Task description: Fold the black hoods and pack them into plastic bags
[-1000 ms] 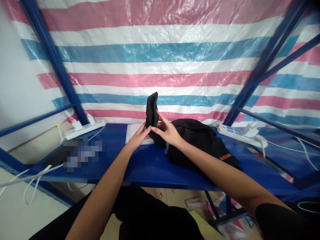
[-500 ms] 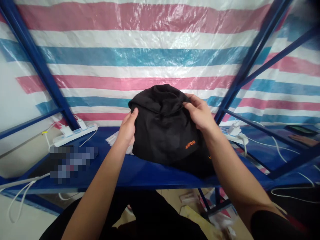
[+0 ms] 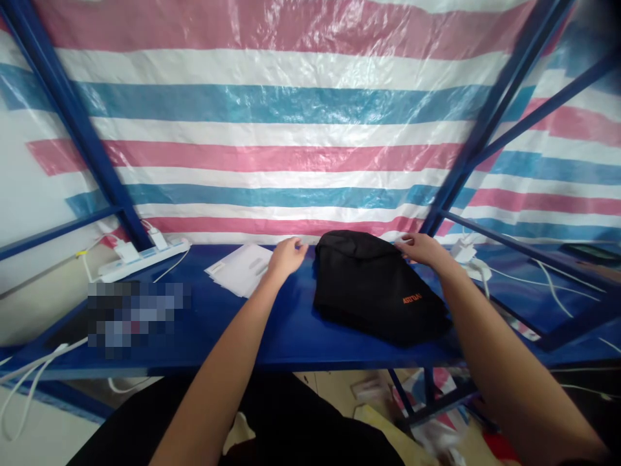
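A black fabric bag with a small orange logo lies flat on the blue metal shelf. My left hand hovers just left of the bag's upper left corner, fingers loosely curled, a small gap between them and the fabric, nothing in them. My right hand rests at the bag's upper right corner with its fingers curled onto the top edge of the fabric. Both forearms reach in from the bottom of the view.
White papers lie on the shelf left of my left hand. A white power strip with plugs sits at the back left, another white power strip at the back right with cables trailing. A striped tarp hangs behind blue frame posts.
I first held a slim black item upright, then lifted the black bag with both hands. The bag now lies flat on the shelf, and my left hand has come off it.
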A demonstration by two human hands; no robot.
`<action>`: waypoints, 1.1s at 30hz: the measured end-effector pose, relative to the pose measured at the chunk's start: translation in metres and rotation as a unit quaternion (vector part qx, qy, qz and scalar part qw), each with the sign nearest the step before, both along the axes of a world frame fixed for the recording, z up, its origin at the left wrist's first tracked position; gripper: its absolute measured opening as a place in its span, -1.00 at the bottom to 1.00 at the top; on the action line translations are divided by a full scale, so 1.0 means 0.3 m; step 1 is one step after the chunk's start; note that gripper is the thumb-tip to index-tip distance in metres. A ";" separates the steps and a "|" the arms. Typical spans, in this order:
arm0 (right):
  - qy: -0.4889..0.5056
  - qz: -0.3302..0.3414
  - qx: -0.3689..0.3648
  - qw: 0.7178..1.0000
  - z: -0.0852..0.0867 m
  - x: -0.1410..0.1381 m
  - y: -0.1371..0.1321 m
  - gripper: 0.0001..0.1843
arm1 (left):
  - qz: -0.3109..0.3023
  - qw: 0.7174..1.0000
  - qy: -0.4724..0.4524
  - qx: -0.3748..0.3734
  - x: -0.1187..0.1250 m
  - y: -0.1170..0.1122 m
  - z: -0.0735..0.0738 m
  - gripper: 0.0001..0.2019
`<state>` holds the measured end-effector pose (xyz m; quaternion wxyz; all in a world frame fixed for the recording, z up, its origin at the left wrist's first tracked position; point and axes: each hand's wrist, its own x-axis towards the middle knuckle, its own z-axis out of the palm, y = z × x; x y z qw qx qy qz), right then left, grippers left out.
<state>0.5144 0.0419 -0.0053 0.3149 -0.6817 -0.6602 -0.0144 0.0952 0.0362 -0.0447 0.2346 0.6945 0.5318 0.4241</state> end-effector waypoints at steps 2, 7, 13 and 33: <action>-0.029 -0.037 -0.017 0.999 0.033 -0.025 0.009 -0.64 | 0.054 0.996 0.068 0.033 -0.118 0.006 -0.003 -0.69; -0.068 0.109 0.054 0.990 0.148 -0.303 -0.028 -0.50 | 0.254 0.931 0.262 0.016 -0.422 -0.016 -0.034 -0.57; -0.029 0.447 -0.025 0.894 0.032 -0.771 -0.126 -0.55 | 0.315 0.897 0.287 -0.114 -0.576 -0.040 -0.101 -0.49; 0.016 0.437 -0.030 0.899 -0.295 -0.945 -0.069 -0.47 | 0.234 0.933 0.260 -0.089 -0.413 -0.102 -0.082 -0.56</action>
